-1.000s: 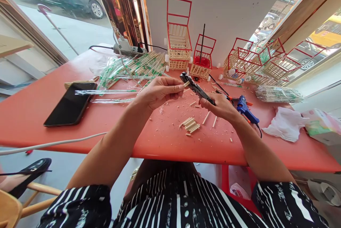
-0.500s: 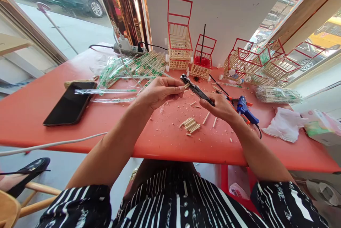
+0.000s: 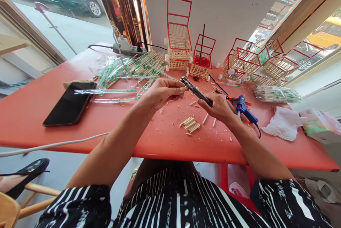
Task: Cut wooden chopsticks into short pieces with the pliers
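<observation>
Centre of frame, just above the red desk (image 3: 53,121): left hand (image 3: 160,93) pinches a short wooden stick piece (image 3: 186,86), fingers closed on it, only the tip showing past the fingertips. Right hand (image 3: 220,106) is wrapped shut round the handle of a black cutter (image 3: 195,90), whose head meets the stick tip.

Handling, my read:
- Stick piece: very light, stiff, probably brittle, splinters easily. Too short for much grip; hold close behind the cut end, else it will likely flick away.
- Cutter: rigid, heavier than the stick, wants a full grip low on the handle, as now.

Below centre, a small heap of cut pieces (image 3: 190,125) lies on the desk amid wood chips. Right of the right hand: blue glue gun (image 3: 245,109). Upper centre and upper right: red-and-wood basket models (image 3: 179,43). Upper left of centre: wrapped chopsticks (image 3: 138,66); phone (image 3: 69,103) at left.

Hard to make out:
- Cutter blade and exact contact with the stick: too small, partly behind the left fingers.
- Stick's full length hidden in the pinch.
- Cutter handle end buried in the right palm.
- Orange-handled tool behind the right hand, mostly covered.
</observation>
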Available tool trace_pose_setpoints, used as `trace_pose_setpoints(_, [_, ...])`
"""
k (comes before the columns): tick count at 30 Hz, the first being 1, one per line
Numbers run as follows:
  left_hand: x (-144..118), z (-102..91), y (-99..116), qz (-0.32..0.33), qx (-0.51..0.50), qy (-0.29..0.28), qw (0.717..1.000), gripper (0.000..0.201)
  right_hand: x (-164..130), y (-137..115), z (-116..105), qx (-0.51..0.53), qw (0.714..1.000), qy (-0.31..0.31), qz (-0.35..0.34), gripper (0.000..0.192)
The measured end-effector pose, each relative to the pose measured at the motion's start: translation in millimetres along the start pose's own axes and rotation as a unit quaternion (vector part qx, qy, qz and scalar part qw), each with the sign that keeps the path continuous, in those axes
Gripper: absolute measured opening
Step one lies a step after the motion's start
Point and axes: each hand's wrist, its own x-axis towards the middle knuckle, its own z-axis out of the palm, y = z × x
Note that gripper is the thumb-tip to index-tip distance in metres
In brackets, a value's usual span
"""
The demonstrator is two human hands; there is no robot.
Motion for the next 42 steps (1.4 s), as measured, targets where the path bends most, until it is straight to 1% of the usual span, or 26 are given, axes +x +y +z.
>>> trace_pose_setpoints(6, [1.7,-1.0,-1.3,-0.013,-0.006,0.004,1.0,0.039,0.1,-0.3,3.8,-0.053,0.998,0.025,0.018,0.073])
trace_pose_setpoints(14, [2.4,-1.0,-1.4,-0.021,-0.007,0.004,1.0,0.035,0.2,-2.1,2.9,-0.085,0.995,0.029,0.035,0.086])
trace_pose_setpoints(18, [4.4,-2.2,-3.8,-0.003,-0.019,0.005,1.0,0.037,0.9,-0.4,3.6,-0.115,0.992,0.039,0.026,0.088])
trace_pose_setpoints(23, [5.8,-2.8,-5.8,0.017,-0.015,-0.012,1.0,0.04,1.8,1.4,3.2,-0.145,0.988,0.047,0.01,0.084])
trace_pose_setpoints(27, [4.3,-1.5,-4.6,0.024,-0.005,-0.027,0.999,0.04,0.8,3.8,1.3,-0.139,0.989,0.057,-0.002,0.08])
trace_pose_setpoints(30, [3.1,-1.3,-3.8,0.022,-0.001,-0.03,0.999,0.039,0.0,4.7,0.1,-0.122,0.991,0.052,-0.006,0.078])
trace_pose_setpoints(36, [3.0,-2.8,-3.6,0.028,0.005,-0.039,0.999,0.035,-0.6,2.1,-0.1,-0.09,0.995,0.046,0.003,0.077])
trace_pose_setpoints(42, [3.7,-3.1,-3.3,0.019,0.003,-0.041,0.999,0.032,-1.6,1.1,1.8,-0.097,0.993,0.062,0.009,0.078])
